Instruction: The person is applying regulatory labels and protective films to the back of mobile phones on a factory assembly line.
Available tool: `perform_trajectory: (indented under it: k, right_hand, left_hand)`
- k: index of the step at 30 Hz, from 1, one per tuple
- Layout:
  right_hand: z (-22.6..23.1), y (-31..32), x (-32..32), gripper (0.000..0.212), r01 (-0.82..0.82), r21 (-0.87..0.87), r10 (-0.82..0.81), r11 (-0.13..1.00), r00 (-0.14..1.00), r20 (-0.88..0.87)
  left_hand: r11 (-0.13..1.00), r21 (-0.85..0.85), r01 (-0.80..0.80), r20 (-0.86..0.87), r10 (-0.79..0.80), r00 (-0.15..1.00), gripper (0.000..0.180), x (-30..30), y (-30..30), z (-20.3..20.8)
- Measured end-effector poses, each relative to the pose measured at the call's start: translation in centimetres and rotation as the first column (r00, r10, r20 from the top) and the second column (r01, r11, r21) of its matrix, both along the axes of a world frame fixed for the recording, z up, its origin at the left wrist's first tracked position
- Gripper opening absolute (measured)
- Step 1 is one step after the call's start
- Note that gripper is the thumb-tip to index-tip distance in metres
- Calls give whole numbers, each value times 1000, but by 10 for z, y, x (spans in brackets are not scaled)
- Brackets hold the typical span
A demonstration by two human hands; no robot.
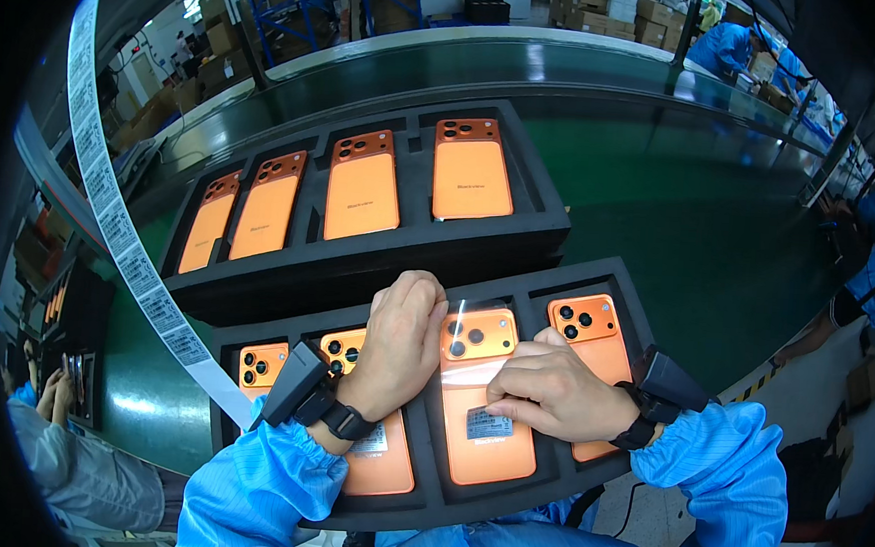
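Several orange phones lie back-up in the front black foam tray (429,496). Over one phone (491,463), a clear film (468,374) catches the light between my hands. My left hand (400,346) is closed beside the film's upper left edge, above a neighbouring phone (386,468); what its fingers grip is hidden. My right hand (558,386) is closed too, its thumb and fingertips at a silver printed label (488,424) on the phone's back. Whether it pinches the film or label I cannot tell. Another phone (603,356) lies partly under my right wrist.
Behind stands a second black foam tray (551,223) with several orange phones (363,189). A long strip of printed labels (125,224) hangs at the left, reaching my left sleeve. The trays rest on a green conveyor belt (663,187). Another person's hands (58,391) are at the far left.
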State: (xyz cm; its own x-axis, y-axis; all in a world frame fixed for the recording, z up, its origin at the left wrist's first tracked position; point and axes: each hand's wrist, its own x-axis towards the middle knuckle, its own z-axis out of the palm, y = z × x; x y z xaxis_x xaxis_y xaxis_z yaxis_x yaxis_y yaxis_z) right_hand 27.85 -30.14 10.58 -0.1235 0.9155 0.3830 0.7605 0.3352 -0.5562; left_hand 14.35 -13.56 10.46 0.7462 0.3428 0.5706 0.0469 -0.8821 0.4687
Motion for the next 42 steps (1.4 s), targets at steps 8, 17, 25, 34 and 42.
perform_trajectory:
  k: [8, 17, 25, 34, 42]
  right_hand:
    - [0, 1, 0, 15, -4, -4, 4, 1000, 1000, -2]
    - [0, -1, -2, 16, 4, 33, -5, 999, 1000, 16]
    - [22, 4, -9, 61, 90, 60, -107, 994, 900, 423]
    - [15, 8, 2, 86, 106, -152, -55, 983, 950, 307]
    - [53, 17, -1, 84, 12, 182, -48, 983, 979, 197]
  left_hand:
    - [1000, 3, 2, -3, -2, 1000, 8, 0, 1, 0]
    - [1000, -10, 3, -4, -3, 1000, 8, -1, 0, -1]
    - [1000, -17, 14, 0, -14, 1000, 10, 2, -1, -2]
    - [1000, -10, 10, 52, -10, 999, 9, 0, 1, -9]
    - [965, -207, 162, 186, -124, 975, 42, -26, -3, 56]
